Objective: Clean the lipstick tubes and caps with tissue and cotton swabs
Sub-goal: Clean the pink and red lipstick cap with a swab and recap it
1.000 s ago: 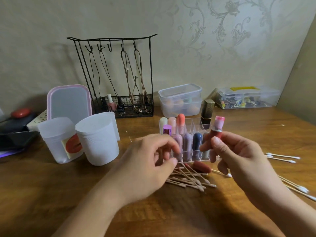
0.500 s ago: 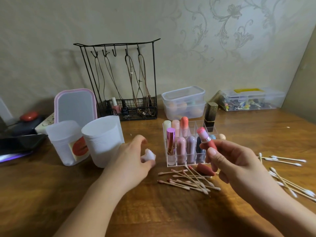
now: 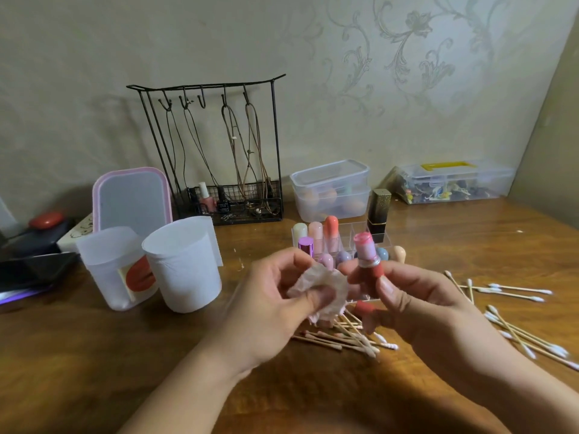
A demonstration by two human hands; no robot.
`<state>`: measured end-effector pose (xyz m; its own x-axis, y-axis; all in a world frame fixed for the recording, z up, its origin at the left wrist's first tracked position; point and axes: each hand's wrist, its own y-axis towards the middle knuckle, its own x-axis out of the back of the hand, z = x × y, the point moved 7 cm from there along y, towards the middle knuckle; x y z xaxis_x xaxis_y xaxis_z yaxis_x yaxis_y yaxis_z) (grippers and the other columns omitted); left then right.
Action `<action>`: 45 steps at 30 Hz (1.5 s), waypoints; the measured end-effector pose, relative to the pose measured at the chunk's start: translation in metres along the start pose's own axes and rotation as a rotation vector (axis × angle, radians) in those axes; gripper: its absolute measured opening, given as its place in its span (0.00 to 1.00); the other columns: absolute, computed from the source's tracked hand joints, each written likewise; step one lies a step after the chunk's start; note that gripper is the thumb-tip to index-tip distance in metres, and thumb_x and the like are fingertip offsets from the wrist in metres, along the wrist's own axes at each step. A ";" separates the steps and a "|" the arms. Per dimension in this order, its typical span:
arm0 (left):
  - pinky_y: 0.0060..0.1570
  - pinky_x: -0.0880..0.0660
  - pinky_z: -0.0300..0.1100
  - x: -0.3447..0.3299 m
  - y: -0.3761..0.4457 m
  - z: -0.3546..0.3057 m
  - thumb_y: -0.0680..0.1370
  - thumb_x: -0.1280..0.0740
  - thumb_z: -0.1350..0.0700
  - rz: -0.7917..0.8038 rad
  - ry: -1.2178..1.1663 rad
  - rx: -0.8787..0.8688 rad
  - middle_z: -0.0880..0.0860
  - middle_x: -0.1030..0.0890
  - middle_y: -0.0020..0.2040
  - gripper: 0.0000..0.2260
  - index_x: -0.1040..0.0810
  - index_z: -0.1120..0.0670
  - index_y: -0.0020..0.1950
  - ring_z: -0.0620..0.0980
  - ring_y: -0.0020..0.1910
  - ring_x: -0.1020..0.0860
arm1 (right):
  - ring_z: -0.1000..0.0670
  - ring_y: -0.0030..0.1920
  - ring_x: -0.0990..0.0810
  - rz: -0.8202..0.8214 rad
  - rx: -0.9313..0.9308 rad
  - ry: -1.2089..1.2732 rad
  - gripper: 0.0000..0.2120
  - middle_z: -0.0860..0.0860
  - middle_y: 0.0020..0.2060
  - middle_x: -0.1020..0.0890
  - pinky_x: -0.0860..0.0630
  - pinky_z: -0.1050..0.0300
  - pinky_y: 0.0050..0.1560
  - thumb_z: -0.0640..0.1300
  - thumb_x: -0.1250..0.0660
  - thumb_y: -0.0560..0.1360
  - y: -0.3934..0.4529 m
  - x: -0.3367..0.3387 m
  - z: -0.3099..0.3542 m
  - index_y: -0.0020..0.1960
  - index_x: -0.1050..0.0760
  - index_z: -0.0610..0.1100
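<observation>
My right hand (image 3: 416,305) grips an uncapped red lipstick tube (image 3: 368,261) upright, its smeared pink stick pointing up. My left hand (image 3: 275,302) pinches a crumpled, pink-stained tissue (image 3: 322,286) just left of the tube. Its red cap (image 3: 363,308) lies on the table below my hands. Behind them stands a clear organizer (image 3: 344,236) with several lipsticks. Used cotton swabs (image 3: 341,339) lie in a heap under my hands, and clean cotton swabs (image 3: 517,324) are spread at the right.
Two white cups (image 3: 185,264) stand at the left, in front of a pink-framed mirror (image 3: 131,198). A black wire jewellery rack (image 3: 219,151), clear boxes (image 3: 332,189) and a black-and-gold lipstick (image 3: 379,211) line the back. A clear storage case (image 3: 451,183) sits at the far right.
My left hand picked up the tissue from the table and brought it up beside the lipstick. My right hand turned the tube upright and moved it slightly left.
</observation>
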<state>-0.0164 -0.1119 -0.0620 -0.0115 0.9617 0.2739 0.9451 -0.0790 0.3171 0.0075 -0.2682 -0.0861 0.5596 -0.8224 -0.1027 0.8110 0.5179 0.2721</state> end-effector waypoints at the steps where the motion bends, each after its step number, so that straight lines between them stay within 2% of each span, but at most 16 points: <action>1: 0.39 0.23 0.37 -0.004 -0.001 0.002 0.72 0.29 0.53 -0.006 -0.038 0.003 0.51 0.18 0.38 0.06 0.20 0.54 0.45 0.47 0.37 0.20 | 0.45 0.47 0.21 0.031 -0.028 0.024 0.23 0.38 0.50 0.17 0.25 0.54 0.43 0.57 0.26 0.69 -0.001 -0.003 -0.001 0.55 0.17 0.41; 3: 0.39 0.23 0.37 -0.007 -0.003 0.006 0.73 0.31 0.48 -0.055 -0.041 0.021 0.51 0.18 0.38 0.09 0.20 0.53 0.44 0.47 0.38 0.20 | 0.44 0.47 0.21 0.027 -0.075 0.012 0.15 0.39 0.49 0.16 0.25 0.52 0.43 0.52 0.28 0.74 -0.001 -0.006 -0.004 0.54 0.17 0.42; 5: 0.41 0.23 0.35 -0.007 -0.005 0.010 0.74 0.31 0.49 -0.126 -0.029 0.054 0.50 0.16 0.40 0.07 0.19 0.52 0.45 0.46 0.41 0.19 | 0.48 0.43 0.19 -0.110 -0.053 -0.120 0.10 0.43 0.44 0.15 0.23 0.55 0.40 0.49 0.31 0.76 0.000 0.001 -0.005 0.50 0.15 0.46; 8: 0.41 0.22 0.39 -0.002 -0.006 0.018 0.73 0.28 0.52 -0.283 -0.069 0.100 0.50 0.16 0.40 0.04 0.18 0.51 0.44 0.46 0.41 0.19 | 0.55 0.36 0.17 -0.335 0.166 -0.362 0.10 0.50 0.38 0.15 0.21 0.62 0.37 0.55 0.32 0.74 -0.008 0.010 0.013 0.49 0.16 0.52; 10: 0.39 0.21 0.39 -0.001 -0.009 0.021 0.71 0.27 0.51 -0.352 -0.125 0.126 0.49 0.16 0.40 0.05 0.17 0.51 0.44 0.46 0.41 0.18 | 0.57 0.35 0.18 -0.246 0.259 -0.419 0.12 0.51 0.37 0.15 0.24 0.66 0.36 0.60 0.31 0.74 -0.012 -0.004 0.018 0.53 0.17 0.55; 12: 0.37 0.22 0.35 -0.007 -0.010 0.020 0.72 0.28 0.53 -0.315 -0.174 0.150 0.49 0.15 0.39 0.04 0.16 0.51 0.45 0.46 0.40 0.17 | 0.57 0.35 0.18 -0.125 0.233 -0.337 0.10 0.51 0.37 0.15 0.25 0.68 0.35 0.55 0.30 0.75 -0.011 -0.019 0.016 0.53 0.17 0.53; 14: 0.39 0.22 0.33 -0.014 -0.011 0.017 0.74 0.30 0.55 -0.261 -0.243 0.163 0.51 0.14 0.40 0.04 0.15 0.52 0.46 0.45 0.41 0.16 | 0.56 0.37 0.16 -0.113 0.210 -0.305 0.09 0.50 0.39 0.14 0.25 0.69 0.37 0.50 0.29 0.74 -0.009 -0.021 0.012 0.52 0.16 0.51; 17: 0.49 0.21 0.43 -0.015 -0.010 0.014 0.78 0.35 0.58 -0.182 -0.315 0.142 0.54 0.14 0.44 0.09 0.14 0.52 0.47 0.50 0.47 0.17 | 0.54 0.38 0.16 -0.201 0.179 -0.355 0.09 0.50 0.39 0.14 0.23 0.65 0.38 0.53 0.27 0.71 -0.008 -0.011 0.011 0.51 0.17 0.54; 19: 0.55 0.22 0.47 -0.020 -0.009 0.010 0.80 0.41 0.62 -0.076 -0.330 0.118 0.55 0.15 0.47 0.15 0.14 0.51 0.47 0.54 0.52 0.18 | 0.52 0.39 0.15 -0.247 0.163 -0.391 0.12 0.51 0.40 0.14 0.20 0.58 0.41 0.54 0.28 0.68 -0.009 -0.004 0.011 0.50 0.17 0.53; 22: 0.54 0.22 0.45 -0.024 -0.009 0.009 0.81 0.48 0.66 0.031 -0.378 0.151 0.54 0.15 0.50 0.23 0.14 0.48 0.49 0.53 0.54 0.19 | 0.48 0.41 0.15 -0.288 0.195 -0.477 0.12 0.50 0.40 0.14 0.18 0.43 0.44 0.58 0.28 0.70 -0.011 0.000 0.015 0.51 0.18 0.55; 26: 0.53 0.22 0.44 -0.023 -0.006 0.009 0.75 0.33 0.57 0.017 -0.313 0.077 0.55 0.15 0.50 0.09 0.15 0.53 0.52 0.52 0.52 0.19 | 0.50 0.37 0.16 -0.301 0.253 -0.593 0.10 0.52 0.37 0.14 0.20 0.46 0.40 0.54 0.25 0.69 -0.014 -0.002 0.022 0.50 0.18 0.55; 29: 0.48 0.22 0.41 -0.027 -0.007 0.012 0.66 0.28 0.53 -0.013 -0.429 0.074 0.56 0.15 0.48 0.13 0.14 0.54 0.49 0.51 0.49 0.18 | 0.49 0.36 0.16 -0.273 0.275 -0.616 0.08 0.53 0.37 0.15 0.20 0.45 0.38 0.48 0.24 0.69 -0.015 -0.007 0.025 0.48 0.16 0.51; 35: 0.41 0.22 0.39 -0.027 -0.008 0.016 0.61 0.27 0.56 -0.137 -0.687 0.137 0.56 0.15 0.44 0.14 0.13 0.55 0.45 0.49 0.42 0.18 | 0.55 0.34 0.18 -0.306 0.375 -0.774 0.08 0.58 0.36 0.16 0.22 0.58 0.35 0.49 0.23 0.70 -0.019 -0.009 0.034 0.49 0.15 0.52; 40: 0.41 0.24 0.38 -0.027 -0.009 0.013 0.66 0.23 0.56 -0.103 -0.634 0.071 0.57 0.16 0.40 0.09 0.14 0.56 0.44 0.48 0.40 0.20 | 0.64 0.33 0.24 -0.315 0.480 -0.939 0.12 0.67 0.36 0.22 0.30 0.75 0.35 0.46 0.25 0.68 -0.021 -0.017 0.036 0.52 0.16 0.52; 42: 0.43 0.24 0.38 -0.026 -0.010 0.010 0.68 0.24 0.55 -0.119 -0.604 -0.003 0.57 0.16 0.39 0.08 0.14 0.57 0.43 0.49 0.41 0.20 | 0.63 0.35 0.21 -0.295 0.448 -0.893 0.09 0.67 0.37 0.19 0.26 0.72 0.36 0.48 0.25 0.71 -0.023 -0.019 0.034 0.51 0.17 0.56; 45: 0.50 0.25 0.44 -0.023 -0.010 0.010 0.69 0.27 0.54 -0.157 -0.630 -0.065 0.60 0.16 0.44 0.11 0.15 0.59 0.47 0.53 0.47 0.20 | 0.52 0.34 0.17 -0.233 0.191 -0.355 0.09 0.49 0.36 0.15 0.22 0.62 0.35 0.47 0.24 0.68 -0.015 -0.015 0.021 0.47 0.19 0.53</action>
<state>-0.0223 -0.1306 -0.0805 0.0643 0.9313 -0.3586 0.9258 0.0786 0.3699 -0.0169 -0.2687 -0.0691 0.2461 -0.9586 0.1432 0.8434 0.2846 0.4558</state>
